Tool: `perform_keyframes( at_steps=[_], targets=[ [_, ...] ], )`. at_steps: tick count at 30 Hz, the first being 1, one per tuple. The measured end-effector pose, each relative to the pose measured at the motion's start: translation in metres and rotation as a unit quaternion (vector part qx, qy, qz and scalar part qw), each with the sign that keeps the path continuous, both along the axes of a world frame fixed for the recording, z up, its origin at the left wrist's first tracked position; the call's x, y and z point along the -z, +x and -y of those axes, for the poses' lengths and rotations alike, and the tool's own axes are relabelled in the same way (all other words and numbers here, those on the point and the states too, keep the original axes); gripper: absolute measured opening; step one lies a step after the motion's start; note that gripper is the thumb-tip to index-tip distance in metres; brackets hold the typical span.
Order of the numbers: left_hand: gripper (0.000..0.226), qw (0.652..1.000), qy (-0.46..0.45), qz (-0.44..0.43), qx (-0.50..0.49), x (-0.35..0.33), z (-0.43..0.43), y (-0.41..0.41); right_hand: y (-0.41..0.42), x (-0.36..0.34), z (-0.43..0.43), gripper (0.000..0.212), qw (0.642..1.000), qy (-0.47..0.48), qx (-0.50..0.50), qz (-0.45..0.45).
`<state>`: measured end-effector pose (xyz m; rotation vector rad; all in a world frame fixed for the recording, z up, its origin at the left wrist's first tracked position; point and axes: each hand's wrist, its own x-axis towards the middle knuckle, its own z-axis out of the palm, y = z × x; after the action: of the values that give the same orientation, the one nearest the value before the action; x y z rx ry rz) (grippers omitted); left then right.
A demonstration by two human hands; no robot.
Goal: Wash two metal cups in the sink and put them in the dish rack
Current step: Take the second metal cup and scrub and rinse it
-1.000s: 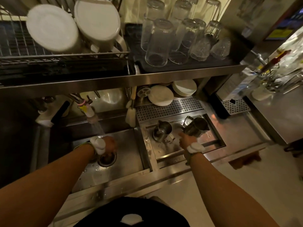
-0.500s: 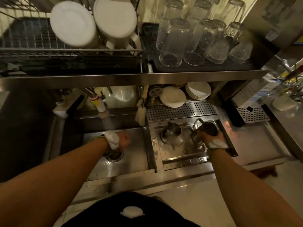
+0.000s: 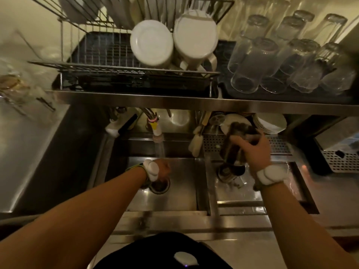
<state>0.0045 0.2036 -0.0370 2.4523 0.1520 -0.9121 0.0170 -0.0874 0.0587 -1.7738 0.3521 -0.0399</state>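
Observation:
My right hand (image 3: 252, 150) grips a metal cup (image 3: 238, 131) and holds it tilted in the air above the right-hand drain tray (image 3: 239, 195). A second metal cup (image 3: 231, 170) stands in that tray, just below the held one. My left hand (image 3: 164, 168) is down in the sink (image 3: 184, 193), under the water running from the tap (image 3: 156, 131) and right over the drain (image 3: 160, 186). Its fingers point down out of sight. The wire dish rack (image 3: 108, 65) sits on the shelf above the sink.
Two white mugs (image 3: 152, 43) lie in the rack's right half. Several upturned glasses (image 3: 250, 65) stand on a dark mat to the right. White plates (image 3: 271, 122) and a brush (image 3: 196, 142) are under the shelf. A steel counter (image 3: 29, 152) lies left of the sink.
My right hand has closed round the right-hand metal cup and lifted it up out of the tray, tilting it. My left hand has stayed under the water by the drain.

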Motion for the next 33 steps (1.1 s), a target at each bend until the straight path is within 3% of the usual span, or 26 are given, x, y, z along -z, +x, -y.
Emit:
perform_keyframes(
  at_steps=[3, 6, 8, 11, 14, 15, 18, 20, 23, 27, 30, 33],
  targets=[
    [0.032, 0.998, -0.054, 0.039, -0.023, 0.0, -0.016, -0.001, 0.002, 0.012, -0.06, 0.042, 0.987, -0.014, -0.121, -0.103],
    [0.022, 0.971, -0.187, 0.097, -0.111, -0.017, -0.034, -0.01, 0.001, 0.042, -0.111, 0.034, 0.962, -0.018, -0.207, -0.18],
    [0.017, 0.958, -0.243, 0.085, -0.128, -0.025, -0.044, -0.014, 0.001, 0.068, -0.138, 0.027, 0.939, -0.015, -0.256, -0.23],
    [0.016, 0.961, -0.265, 0.025, -0.081, -0.021, -0.061, -0.013, 0.001, 0.093, -0.165, 0.039, 0.919, -0.026, -0.292, -0.263],
    [0.025, 0.972, -0.197, 0.058, -0.115, -0.012, -0.074, -0.012, 0.003, 0.109, -0.18, 0.021, 0.92, -0.005, -0.304, -0.247],
    [0.027, 0.975, -0.168, 0.075, -0.126, -0.007, -0.078, -0.009, 0.005, 0.111, -0.183, 0.023, 0.917, 0.005, -0.316, -0.242],
    [0.046, 0.974, -0.131, 0.113, -0.146, -0.007, -0.082, 0.001, 0.016, 0.119, -0.189, 0.062, 0.909, 0.047, -0.361, -0.205],
    [0.057, 0.973, -0.116, 0.123, -0.155, -0.01, -0.083, 0.01, 0.024, 0.121, -0.189, 0.065, 0.91, 0.053, -0.363, -0.191],
    [0.072, 0.967, -0.133, 0.138, -0.166, -0.013, -0.081, 0.017, 0.031, 0.126, -0.184, 0.058, 0.91, 0.047, -0.376, -0.168],
    [0.064, 0.967, -0.159, 0.128, -0.154, -0.002, -0.088, 0.02, 0.038, 0.138, -0.174, 0.075, 0.909, -0.003, -0.376, -0.178],
    [0.068, 0.959, -0.189, 0.152, -0.148, 0.003, -0.086, 0.017, 0.038, 0.147, -0.171, 0.073, 0.937, -0.042, -0.31, -0.158],
    [0.069, 0.952, -0.171, 0.16, -0.199, 0.006, -0.087, 0.014, 0.032, 0.151, -0.177, 0.09, 0.954, -0.045, -0.267, -0.126]
  ],
)
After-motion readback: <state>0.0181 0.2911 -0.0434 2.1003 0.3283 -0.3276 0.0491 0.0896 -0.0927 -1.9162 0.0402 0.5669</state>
